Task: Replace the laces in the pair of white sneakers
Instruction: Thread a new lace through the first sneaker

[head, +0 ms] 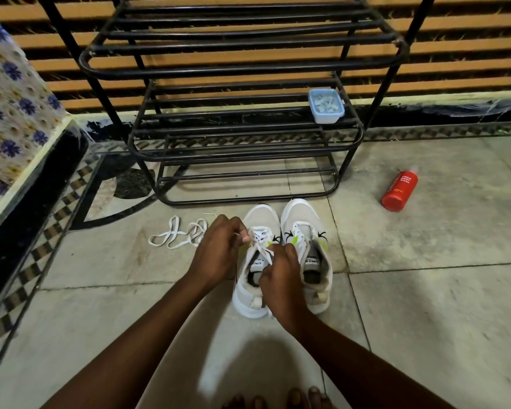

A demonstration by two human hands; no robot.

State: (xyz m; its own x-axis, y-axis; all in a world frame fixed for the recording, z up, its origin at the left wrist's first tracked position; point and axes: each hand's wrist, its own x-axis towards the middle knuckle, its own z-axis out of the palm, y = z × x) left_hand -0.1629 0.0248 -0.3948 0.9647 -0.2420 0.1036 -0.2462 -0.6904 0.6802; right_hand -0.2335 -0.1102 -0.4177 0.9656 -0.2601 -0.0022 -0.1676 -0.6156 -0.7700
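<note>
Left hand point(219, 249): pinching the lace point(260, 231) of the left sneaker point(261, 215).
Right hand point(281, 270): gripping that lace too.
Spare lace point(174, 236): lying nearby.

Bare forearms point(148, 329); left hand point(219, 249), right hand point(281, 276) bare; bare toes point(278, 399) at bottom edge.

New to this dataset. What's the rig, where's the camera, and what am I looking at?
No robot: a person's bare hands, seen in one picture from a wide-angle camera worn on the head, looking down. The left hand and right hand each pinch the lace threaded in one white sneaker; the second sneaker stands beside it on the tiled floor. A loose lace lies left of them, a red bottle lies to the right, and a small lidded box sits on the black metal rack behind.
</note>
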